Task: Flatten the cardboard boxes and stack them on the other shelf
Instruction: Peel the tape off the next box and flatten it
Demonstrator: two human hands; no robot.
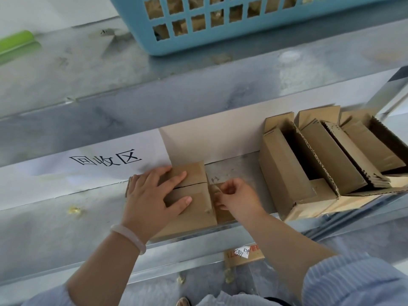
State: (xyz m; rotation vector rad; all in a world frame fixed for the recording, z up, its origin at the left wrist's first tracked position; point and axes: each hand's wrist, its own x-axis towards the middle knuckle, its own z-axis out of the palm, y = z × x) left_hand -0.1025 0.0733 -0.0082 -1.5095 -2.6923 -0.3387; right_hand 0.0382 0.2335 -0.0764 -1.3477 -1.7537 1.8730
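Cardboard boxes lie in two groups on the grey metal shelf [234, 171], one flattened near the middle and a cluster of open ones at the right. At the far left, on the upper level, a green plastic object [15, 44] reaches in from the edge. Next along, a white paper label [106, 161] with black handwritten characters lies on the shelf, just left of the brown flattened cardboard box [196, 217]. The left hand [152, 199], with a pale bracelet [130, 237] on its wrist, lies spread over this box, its fingers straight and pressing down across the seam between two flaps. Behind the box a beige sheet of card [209, 135] leans against the back of the shelf. At the box's right edge the right hand [236, 199] has its fingers curled and pinches a narrow flap of the cardboard; its forearm ends in a blue striped sleeve [353, 281]. Below, on a lower level, lies a small cardboard piece with a white sticker [242, 255]. A light blue plastic basket [242, 29] with square holes sits on the upper level. Farther right, apart from the hands, several open brown cardboard boxes [284, 173] stand packed side by side, flaps up.
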